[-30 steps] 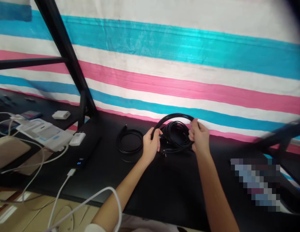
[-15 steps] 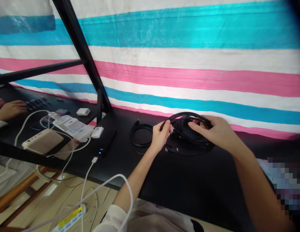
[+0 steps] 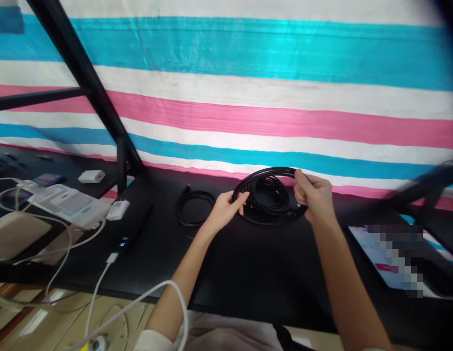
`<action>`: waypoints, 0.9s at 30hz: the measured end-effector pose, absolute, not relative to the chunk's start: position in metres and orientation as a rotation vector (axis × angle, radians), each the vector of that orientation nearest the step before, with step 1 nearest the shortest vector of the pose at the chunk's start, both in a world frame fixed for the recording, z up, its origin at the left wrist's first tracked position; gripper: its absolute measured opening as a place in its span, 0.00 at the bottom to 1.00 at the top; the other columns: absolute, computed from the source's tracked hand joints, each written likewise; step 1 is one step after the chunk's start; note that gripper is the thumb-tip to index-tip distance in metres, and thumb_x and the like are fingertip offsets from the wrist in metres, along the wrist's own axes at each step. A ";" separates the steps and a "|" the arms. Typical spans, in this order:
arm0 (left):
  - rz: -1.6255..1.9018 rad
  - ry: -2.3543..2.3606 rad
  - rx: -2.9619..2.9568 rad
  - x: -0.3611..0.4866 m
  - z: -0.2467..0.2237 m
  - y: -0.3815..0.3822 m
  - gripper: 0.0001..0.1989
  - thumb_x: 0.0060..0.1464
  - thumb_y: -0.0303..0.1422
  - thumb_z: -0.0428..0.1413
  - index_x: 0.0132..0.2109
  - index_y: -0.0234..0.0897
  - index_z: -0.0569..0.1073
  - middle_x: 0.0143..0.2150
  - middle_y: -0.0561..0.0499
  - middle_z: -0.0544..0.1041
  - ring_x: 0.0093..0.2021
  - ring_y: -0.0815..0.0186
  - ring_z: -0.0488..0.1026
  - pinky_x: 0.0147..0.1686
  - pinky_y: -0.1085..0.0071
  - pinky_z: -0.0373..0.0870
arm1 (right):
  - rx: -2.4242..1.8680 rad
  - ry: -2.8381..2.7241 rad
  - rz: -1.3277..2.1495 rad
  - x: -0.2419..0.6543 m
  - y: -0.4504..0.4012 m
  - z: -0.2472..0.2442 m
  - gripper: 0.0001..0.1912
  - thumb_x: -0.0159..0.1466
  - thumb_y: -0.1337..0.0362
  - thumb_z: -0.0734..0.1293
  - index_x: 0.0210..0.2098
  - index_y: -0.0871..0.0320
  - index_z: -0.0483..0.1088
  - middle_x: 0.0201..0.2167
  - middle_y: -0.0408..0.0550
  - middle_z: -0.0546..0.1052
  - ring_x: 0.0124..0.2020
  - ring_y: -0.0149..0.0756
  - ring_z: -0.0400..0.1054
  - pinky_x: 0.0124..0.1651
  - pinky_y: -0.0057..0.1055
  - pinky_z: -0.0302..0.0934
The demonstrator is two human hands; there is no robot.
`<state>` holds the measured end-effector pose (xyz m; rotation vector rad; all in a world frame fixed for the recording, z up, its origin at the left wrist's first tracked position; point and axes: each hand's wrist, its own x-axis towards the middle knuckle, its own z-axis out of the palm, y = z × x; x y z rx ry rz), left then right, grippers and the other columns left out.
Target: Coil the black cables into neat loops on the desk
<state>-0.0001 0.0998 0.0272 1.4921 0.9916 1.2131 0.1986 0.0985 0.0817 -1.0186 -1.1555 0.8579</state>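
Observation:
A looped black cable point(image 3: 272, 170) is stretched into a wide ring between my two hands, above the black table. My left hand point(image 3: 228, 204) pinches the ring's left side between thumb and fingers. On the right side, my right hand point(image 3: 316, 194) is closed around the same loops. Behind and inside the ring, another coil of black cable point(image 3: 272, 210) lies on the table; where the two coils part is hard to make out. A separate smaller coil of black cable point(image 3: 179, 214) rests left of my left hand, untouched.
At the left are a black power bank point(image 3: 133, 234) with a lit display and a white cable plugged in, white chargers point(image 3: 118, 209), a white box point(image 3: 75, 204) and tangled white cables. A tablet-like flat item point(image 3: 372, 263) lies right. Black frame posts point(image 3: 102, 102) stand before a striped sheet.
My right hand has turned and now grips the loops in a closed hold. The held cable is spread into a wider ring. The view has swung right, bringing the flat item further in.

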 end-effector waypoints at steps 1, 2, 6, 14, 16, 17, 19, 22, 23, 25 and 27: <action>1.260 1.029 1.504 -0.001 0.027 0.101 0.20 0.52 0.43 0.55 0.19 0.35 0.69 0.18 0.53 0.70 0.24 0.69 0.68 0.28 0.74 0.62 | -0.987 -1.115 0.855 0.198 0.098 0.078 0.26 0.51 0.49 0.72 0.14 0.58 0.57 0.09 0.34 0.50 0.10 0.19 0.40 0.13 0.23 0.30; 1.311 1.067 1.503 -0.001 0.026 0.103 0.18 0.52 0.41 0.56 0.20 0.35 0.69 0.19 0.53 0.70 0.24 0.69 0.67 0.28 0.74 0.61 | -0.958 -1.078 0.848 0.197 0.098 0.075 0.26 0.51 0.49 0.73 0.14 0.58 0.56 0.09 0.33 0.49 0.10 0.19 0.40 0.13 0.23 0.30; 1.514 1.116 1.378 0.000 0.025 0.105 0.13 0.47 0.38 0.61 0.24 0.35 0.69 0.21 0.54 0.70 0.23 0.71 0.68 0.27 0.75 0.62 | -0.882 -0.989 0.864 0.191 0.095 0.057 0.30 0.52 0.47 0.71 0.13 0.57 0.51 0.10 0.32 0.47 0.10 0.18 0.38 0.12 0.22 0.30; 1.871 1.075 0.916 0.007 0.033 0.102 0.23 0.38 0.33 0.66 0.38 0.39 0.61 0.21 0.63 0.68 0.18 0.74 0.67 0.24 0.78 0.62 | -0.814 -0.815 0.871 0.161 0.089 0.037 0.31 0.54 0.45 0.69 0.15 0.56 0.47 0.12 0.32 0.44 0.12 0.19 0.35 0.13 0.22 0.30; 1.843 1.045 0.842 0.006 0.033 0.103 0.23 0.38 0.35 0.66 0.38 0.40 0.61 0.20 0.63 0.66 0.17 0.76 0.63 0.22 0.79 0.59 | -0.780 -0.767 0.877 0.154 0.089 0.035 0.31 0.54 0.45 0.69 0.15 0.56 0.47 0.12 0.31 0.43 0.12 0.19 0.35 0.13 0.22 0.30; 1.782 1.027 0.838 0.005 0.033 0.104 0.21 0.39 0.37 0.65 0.37 0.39 0.62 0.20 0.63 0.65 0.17 0.76 0.62 0.21 0.78 0.58 | -0.766 -0.748 0.883 0.152 0.090 0.034 0.31 0.54 0.45 0.69 0.15 0.56 0.47 0.12 0.31 0.43 0.12 0.19 0.35 0.13 0.22 0.30; 1.591 0.991 0.896 0.002 0.034 0.105 0.18 0.43 0.43 0.62 0.33 0.37 0.65 0.19 0.60 0.65 0.17 0.75 0.61 0.20 0.77 0.57 | -0.757 -0.721 0.887 0.153 0.090 0.033 0.31 0.54 0.45 0.68 0.15 0.56 0.46 0.12 0.31 0.42 0.12 0.19 0.34 0.13 0.22 0.30; 1.347 0.938 1.021 -0.001 0.034 0.106 0.22 0.46 0.51 0.58 0.26 0.34 0.68 0.18 0.56 0.64 0.20 0.74 0.60 0.22 0.76 0.58 | -0.790 -0.711 0.875 0.161 0.092 0.031 0.32 0.55 0.43 0.67 0.15 0.56 0.45 0.12 0.31 0.42 0.12 0.20 0.33 0.13 0.22 0.30; 1.324 0.928 1.043 -0.001 0.034 0.107 0.24 0.46 0.53 0.57 0.25 0.34 0.68 0.18 0.55 0.63 0.21 0.73 0.60 0.23 0.75 0.58 | -0.804 -0.712 0.867 0.164 0.093 0.030 0.32 0.56 0.43 0.66 0.16 0.56 0.45 0.12 0.31 0.42 0.12 0.20 0.33 0.12 0.22 0.30; 1.359 0.931 1.047 0.002 0.033 0.106 0.26 0.46 0.56 0.55 0.24 0.35 0.68 0.18 0.55 0.62 0.21 0.73 0.59 0.23 0.75 0.58 | -0.826 -0.710 0.851 0.165 0.093 0.026 0.31 0.57 0.43 0.65 0.16 0.56 0.44 0.13 0.31 0.41 0.12 0.20 0.33 0.12 0.21 0.30; 1.450 0.960 1.021 0.007 0.032 0.104 0.28 0.48 0.58 0.50 0.25 0.35 0.68 0.17 0.55 0.61 0.20 0.73 0.57 0.21 0.75 0.56 | -0.843 -0.693 0.837 0.161 0.092 0.020 0.31 0.59 0.43 0.63 0.17 0.56 0.43 0.14 0.31 0.41 0.12 0.20 0.33 0.12 0.21 0.30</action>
